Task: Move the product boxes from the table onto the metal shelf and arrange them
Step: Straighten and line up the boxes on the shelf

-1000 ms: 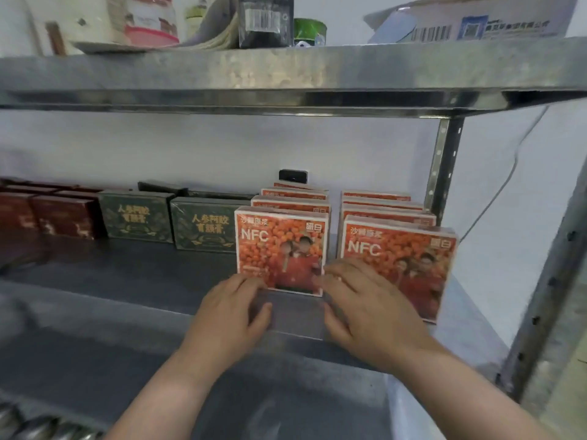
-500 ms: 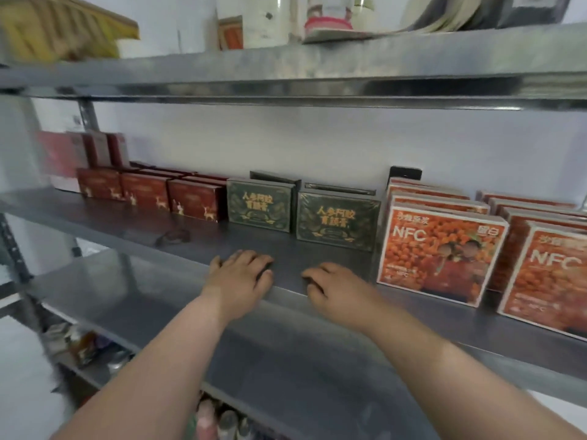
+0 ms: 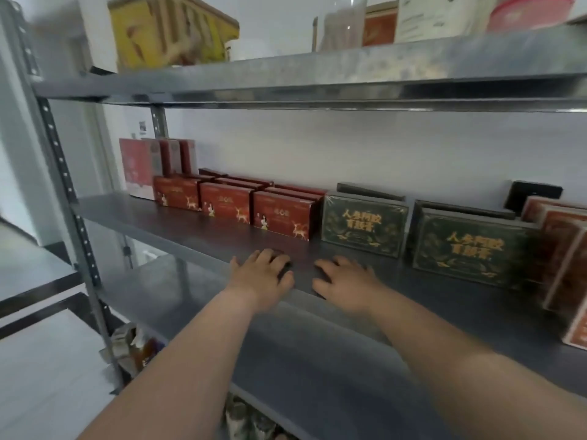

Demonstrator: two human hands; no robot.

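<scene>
Both of my hands rest flat on the front edge of the grey metal shelf (image 3: pixel 152 217), holding nothing. My left hand (image 3: pixel 263 277) lies in front of the dark red boxes (image 3: pixel 281 214) with deer prints. My right hand (image 3: pixel 344 281) is a short way right of it, in front of the dark green boxes (image 3: pixel 363 225) with gold lettering. A second green box (image 3: pixel 470 249) stands further right. Orange boxes (image 3: pixel 568 268) stand in rows at the right edge, partly cut off. Taller red and white boxes (image 3: pixel 139 166) stand at the shelf's far left.
The shelf above (image 3: pixel 317 81) carries a yellow box (image 3: pixel 168 30), a clear jar and other packages. A perforated metal upright (image 3: pixel 63 173) rises at the left. A lower shelf holds blurry items (image 3: pixel 133 344). A dark table surface (image 3: pixel 28 274) sits at far left.
My view has swung left along the shelf. Both hands left the front orange box and slid left along the shelf edge; they now lie in front of the red and green boxes.
</scene>
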